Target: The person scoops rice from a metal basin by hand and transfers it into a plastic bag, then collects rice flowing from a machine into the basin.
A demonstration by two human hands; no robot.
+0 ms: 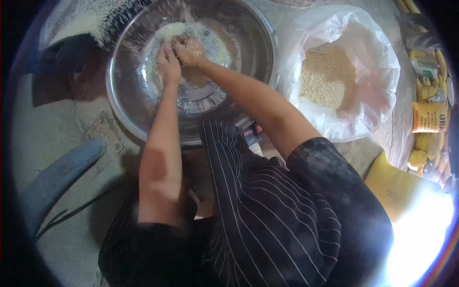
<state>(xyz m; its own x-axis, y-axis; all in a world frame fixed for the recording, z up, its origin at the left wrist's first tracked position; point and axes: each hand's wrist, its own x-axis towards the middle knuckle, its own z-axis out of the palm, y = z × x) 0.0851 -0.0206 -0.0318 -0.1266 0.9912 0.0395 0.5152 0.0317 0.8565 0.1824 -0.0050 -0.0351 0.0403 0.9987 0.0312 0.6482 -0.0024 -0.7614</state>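
Grey floor (52, 125) surrounds a metal bowl (257, 50); beneath the left hand (169, 66), fingers extended, and right hand (190, 51), its hold unclear, lies loose grain (219, 56), probably light, slippery, best scooped with cupped palms.

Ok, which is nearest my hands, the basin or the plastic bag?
The shiny metal basin: your left hand and right hand are over it. The plastic bag of tan granules, to its right, has neither.

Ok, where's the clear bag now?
In the head view, the clear bag is at upper right, open, immediately right of the metal basin both hands are in.
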